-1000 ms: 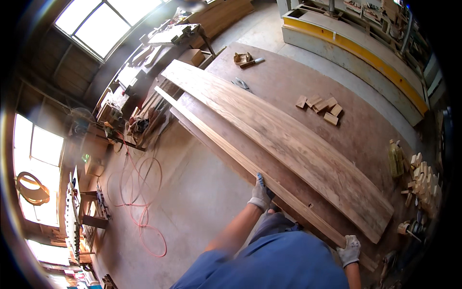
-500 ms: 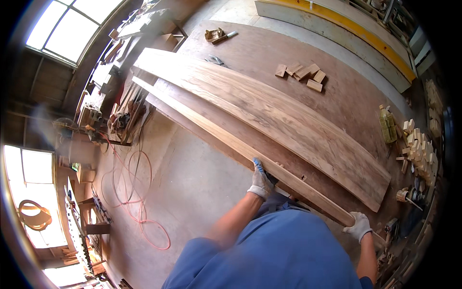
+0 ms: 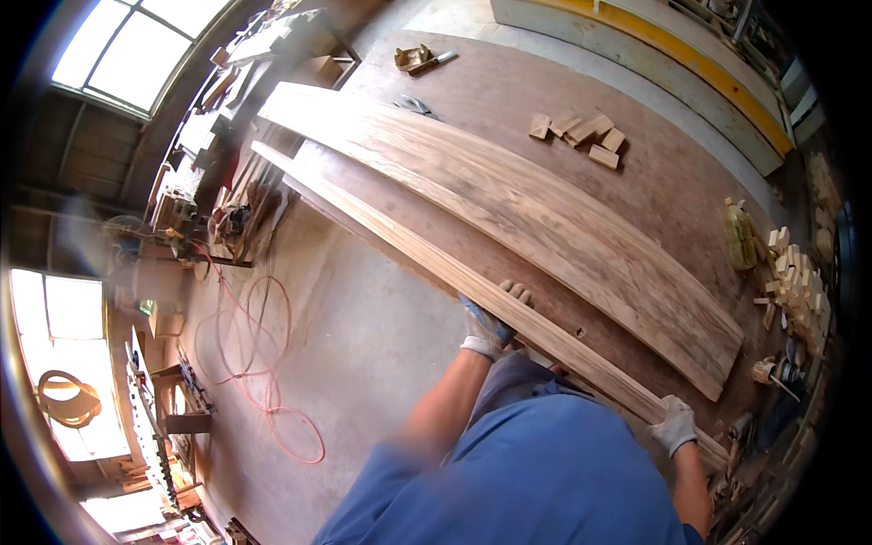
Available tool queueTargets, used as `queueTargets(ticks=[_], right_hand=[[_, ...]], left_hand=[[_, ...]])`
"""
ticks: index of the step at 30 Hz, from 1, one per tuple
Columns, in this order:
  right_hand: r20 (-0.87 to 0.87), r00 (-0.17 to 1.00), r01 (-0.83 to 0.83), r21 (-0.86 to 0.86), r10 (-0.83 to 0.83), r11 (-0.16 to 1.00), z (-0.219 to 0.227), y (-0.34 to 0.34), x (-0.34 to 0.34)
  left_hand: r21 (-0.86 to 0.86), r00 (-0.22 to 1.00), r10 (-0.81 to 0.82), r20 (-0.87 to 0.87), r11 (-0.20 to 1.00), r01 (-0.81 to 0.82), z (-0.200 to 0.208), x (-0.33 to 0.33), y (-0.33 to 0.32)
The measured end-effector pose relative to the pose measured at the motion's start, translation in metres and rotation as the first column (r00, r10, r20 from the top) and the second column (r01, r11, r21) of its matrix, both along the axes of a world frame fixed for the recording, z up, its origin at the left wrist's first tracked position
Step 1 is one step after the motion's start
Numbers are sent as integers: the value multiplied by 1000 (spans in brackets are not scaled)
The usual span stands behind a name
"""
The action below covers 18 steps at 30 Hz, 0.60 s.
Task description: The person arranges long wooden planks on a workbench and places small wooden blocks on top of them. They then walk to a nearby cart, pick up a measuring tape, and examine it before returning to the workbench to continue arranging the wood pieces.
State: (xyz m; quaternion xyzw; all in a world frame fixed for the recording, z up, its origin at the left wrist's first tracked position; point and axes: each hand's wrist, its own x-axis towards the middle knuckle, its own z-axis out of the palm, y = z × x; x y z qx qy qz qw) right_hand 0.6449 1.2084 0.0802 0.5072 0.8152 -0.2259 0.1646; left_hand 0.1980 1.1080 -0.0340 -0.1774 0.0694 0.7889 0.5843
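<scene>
A long narrow wooden board (image 3: 391,234) runs slantwise from far left to near right along the near edge of the worktable. My left hand (image 3: 489,329), in a white and blue glove, grips it near the middle, with fingertips showing over its far side. Toward the board's near right end my gloved right hand (image 3: 674,425) is closed around it, the fingers partly hidden. Just beyond lies a wide wooden plank (image 3: 536,227) with wavy dark grain, roughly parallel to the board and flat on the worktable (image 3: 472,100).
Several small wood blocks (image 3: 581,134), a hand plane (image 3: 414,60) and a grey metal tool (image 3: 416,106) lie past the plank. At right are a yellowish plastic bottle (image 3: 740,236) and stacked wood pieces (image 3: 799,286). A red hose (image 3: 272,409) coils on the floor at left.
The narrow board has tilted about its length, showing more of its grained face. My left hand has shifted its grip, its fingers now showing over the far side. My right hand stays at the near end.
</scene>
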Motion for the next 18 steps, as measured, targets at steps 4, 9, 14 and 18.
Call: queueTargets(ticks=[4,9,14,18], right_hand=[[-57,996,-63,187,74,980,-44,0,35],[-1,1000,23,34,-23,999,-41,-2,28],[-20,1000,11,74,-9,997,-37,-14,20],[103,995,-24,364,-15,931,50,-52,-68]], left_hand=[[-388,996,65,-53,918,-80,-4,3,-9],[-327,995,78,-66,940,-96,-35,5,-24],[-334,992,108,-69,934,-124,-37,4,-32],[-322,997,77,-26,943,-81,-30,3,-28]])
